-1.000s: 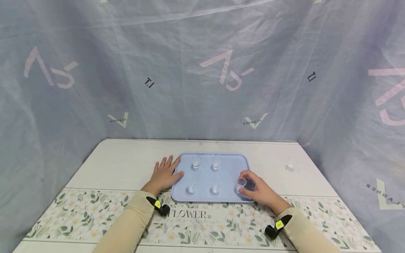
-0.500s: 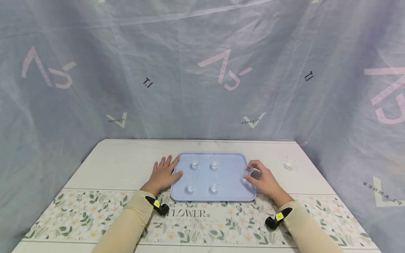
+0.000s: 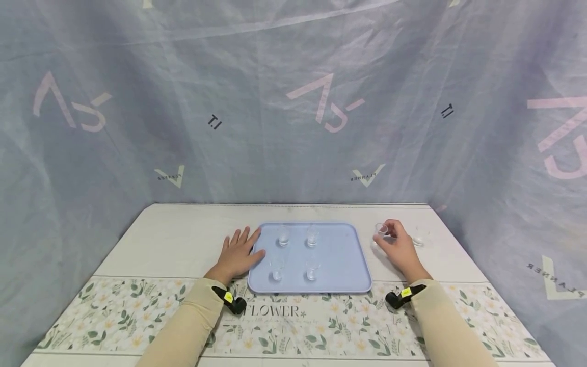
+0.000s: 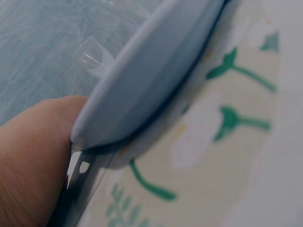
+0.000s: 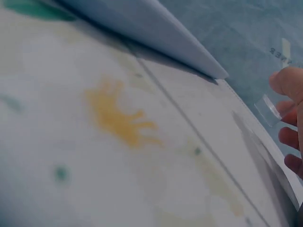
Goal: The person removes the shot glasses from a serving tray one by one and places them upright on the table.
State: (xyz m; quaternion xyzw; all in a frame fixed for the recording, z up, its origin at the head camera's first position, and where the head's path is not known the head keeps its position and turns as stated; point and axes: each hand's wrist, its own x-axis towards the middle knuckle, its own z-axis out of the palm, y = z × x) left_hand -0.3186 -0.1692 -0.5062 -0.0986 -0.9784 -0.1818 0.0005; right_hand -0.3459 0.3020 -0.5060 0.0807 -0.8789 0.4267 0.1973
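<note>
My right hand (image 3: 398, 246) pinches a small clear cup (image 3: 381, 229) between thumb and fingers, over the white table to the right of the blue tray. In the right wrist view the same cup (image 5: 268, 111) shows between thumb and fingers. My left hand (image 3: 237, 256) rests with spread fingers at the left edge of the tray (image 3: 339, 260), thumb lying over its rim. Four-cornered on the tray stand several clear cups, such as a back one (image 3: 312, 236) and a front one (image 3: 276, 270). In the left wrist view the thumb (image 4: 38, 132) touches the tray rim.
Another clear cup (image 3: 419, 237) stands on the table to the right, just beyond my right hand. A flower-patterned strip (image 3: 293, 326) runs along the front of the table. Grey cloth (image 3: 257, 153) hangs behind and at both sides.
My right hand has lifted the cup from the tray's front right and carried it right and back, past the tray edge. The left hand has stayed in place.
</note>
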